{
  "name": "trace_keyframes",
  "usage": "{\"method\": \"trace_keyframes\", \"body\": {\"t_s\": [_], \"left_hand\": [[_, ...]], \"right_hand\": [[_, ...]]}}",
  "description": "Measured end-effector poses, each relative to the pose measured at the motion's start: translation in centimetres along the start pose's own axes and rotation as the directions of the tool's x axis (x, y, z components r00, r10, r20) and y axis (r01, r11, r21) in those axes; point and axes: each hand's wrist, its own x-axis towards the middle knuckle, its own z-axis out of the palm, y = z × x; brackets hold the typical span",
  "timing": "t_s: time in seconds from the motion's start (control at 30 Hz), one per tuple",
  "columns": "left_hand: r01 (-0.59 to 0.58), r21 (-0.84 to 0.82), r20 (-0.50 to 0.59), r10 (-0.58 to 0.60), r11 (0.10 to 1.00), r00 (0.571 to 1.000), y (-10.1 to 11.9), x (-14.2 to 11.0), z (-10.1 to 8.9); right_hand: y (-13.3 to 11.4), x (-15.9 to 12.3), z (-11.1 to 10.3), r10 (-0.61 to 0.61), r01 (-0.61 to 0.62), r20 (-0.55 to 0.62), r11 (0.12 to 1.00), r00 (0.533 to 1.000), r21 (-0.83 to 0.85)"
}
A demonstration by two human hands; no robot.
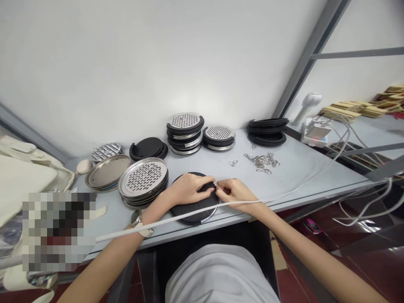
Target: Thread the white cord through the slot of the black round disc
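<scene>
A round black disc with a shiny rim lies at the front edge of the table. My left hand rests over it, thumb and fingers closed on the disc's raised black edge. At the disc's right side my right hand is closed in a pinch on a small metal clip, which touches that edge. Its exact form is partly hidden by my fingers. Loose metal clips lie in a pile beyond my right hand, with a few set apart from it.
Perforated metal grater discs are stacked left of my hands. Grater discs in black holders stand near the wall, black rings to their right. A white cable crosses in front of my arms. Metal plates lie farther left.
</scene>
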Motion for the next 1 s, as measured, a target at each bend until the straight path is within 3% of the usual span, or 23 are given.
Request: {"method": "trace_keyframes", "body": {"t_s": [0.83, 1.0], "left_hand": [[0.082, 0.050, -0.014, -0.081, 0.995, 0.997, 0.27, 0.10, -0.27], [0.037, 0.049, -0.007, -0.037, 0.998, 0.999, 0.44, 0.11, -0.40]], "right_hand": [[0.03, 0.24, -0.22, -0.015, 0.018, 0.070, 0.999, 0.997, -0.045], [-0.17, 0.26, -0.35, -0.001, 0.003, 0.067, 1.000, 0.998, -0.030]]}}
